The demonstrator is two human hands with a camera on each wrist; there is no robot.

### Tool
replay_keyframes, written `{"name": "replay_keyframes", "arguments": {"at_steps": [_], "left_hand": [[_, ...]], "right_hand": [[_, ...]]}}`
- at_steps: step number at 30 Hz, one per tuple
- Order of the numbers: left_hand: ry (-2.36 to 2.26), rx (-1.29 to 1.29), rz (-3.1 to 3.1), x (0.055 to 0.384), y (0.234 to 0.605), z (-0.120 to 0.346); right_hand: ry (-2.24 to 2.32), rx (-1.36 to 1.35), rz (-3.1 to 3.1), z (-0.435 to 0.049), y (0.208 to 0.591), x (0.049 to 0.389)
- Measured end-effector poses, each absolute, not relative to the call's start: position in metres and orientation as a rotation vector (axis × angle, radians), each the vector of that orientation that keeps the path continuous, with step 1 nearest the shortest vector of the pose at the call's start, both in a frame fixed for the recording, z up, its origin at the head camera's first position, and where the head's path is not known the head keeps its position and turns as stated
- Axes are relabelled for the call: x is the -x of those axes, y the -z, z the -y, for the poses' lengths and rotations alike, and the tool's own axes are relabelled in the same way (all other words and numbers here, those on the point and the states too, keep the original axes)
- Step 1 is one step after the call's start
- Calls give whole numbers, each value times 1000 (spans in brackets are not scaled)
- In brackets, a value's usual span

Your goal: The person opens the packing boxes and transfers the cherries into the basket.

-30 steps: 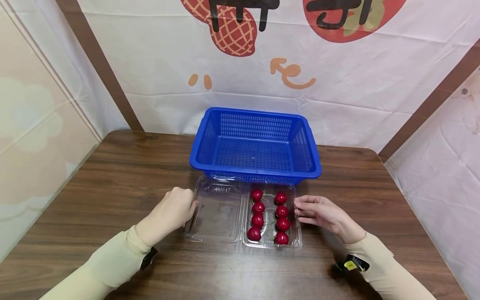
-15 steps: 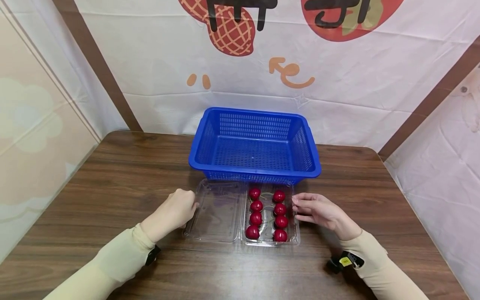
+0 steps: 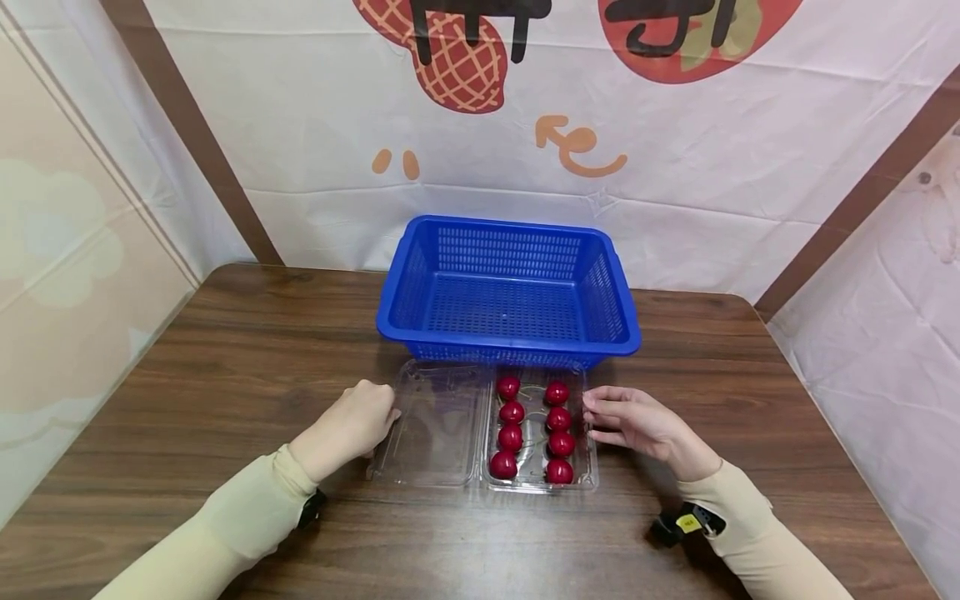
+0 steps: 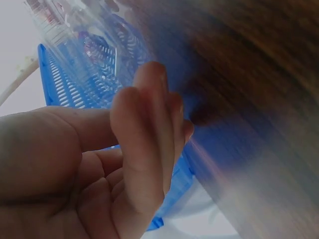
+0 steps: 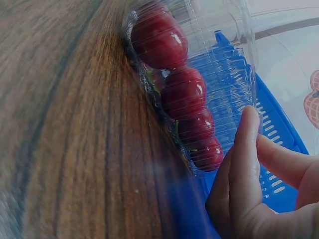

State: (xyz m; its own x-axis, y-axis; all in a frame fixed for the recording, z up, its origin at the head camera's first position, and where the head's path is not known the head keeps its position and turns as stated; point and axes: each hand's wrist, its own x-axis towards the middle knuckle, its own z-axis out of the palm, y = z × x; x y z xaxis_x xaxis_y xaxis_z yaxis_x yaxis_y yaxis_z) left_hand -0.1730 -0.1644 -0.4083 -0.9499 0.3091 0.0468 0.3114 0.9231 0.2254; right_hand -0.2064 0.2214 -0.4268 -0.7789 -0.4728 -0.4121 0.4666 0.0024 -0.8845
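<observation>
Well, from where I sit, I see a clear hinged box (image 3: 534, 458) opened out flat on the brown wood-grain table (image 3: 450, 558), just in front of a blue basket (image 3: 510, 343) with slotted walls. Eight glossy red cherries (image 3: 558, 418) lie in the box's right half, in two columns of four, with some thin greenish stems between them. The lid (image 3: 438, 433) is spread out to the left.

At the lid's outer edge is the left hand (image 3: 352, 421), its fingers curled. Whether they pinch the plastic I can't tell from either view. On the other side, the right hand (image 3: 648, 425) reaches the box's right wall with fingers fairly straight, slightly parted lower down; my right wrist view puts one fingertip over the rim, though I can't make out a pinch.

As for writing, heavy black strokes (image 3: 480, 10) run off the top of the white backdrop (image 3: 480, 196) over red printed shapes, too cut off for me to read. On the black device (image 3: 663, 531) at the right wrist I see a yellow label (image 3: 688, 523) with dark marks, too small to read.
</observation>
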Motion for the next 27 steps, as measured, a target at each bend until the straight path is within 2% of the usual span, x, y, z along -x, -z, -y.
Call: {"name": "replay_keyframes", "arguments": {"at_steps": [27], "left_hand": [[618,402,3072,173,407,166]], "right_hand": [[1896,-12,-1613,-218,425,204]]}}
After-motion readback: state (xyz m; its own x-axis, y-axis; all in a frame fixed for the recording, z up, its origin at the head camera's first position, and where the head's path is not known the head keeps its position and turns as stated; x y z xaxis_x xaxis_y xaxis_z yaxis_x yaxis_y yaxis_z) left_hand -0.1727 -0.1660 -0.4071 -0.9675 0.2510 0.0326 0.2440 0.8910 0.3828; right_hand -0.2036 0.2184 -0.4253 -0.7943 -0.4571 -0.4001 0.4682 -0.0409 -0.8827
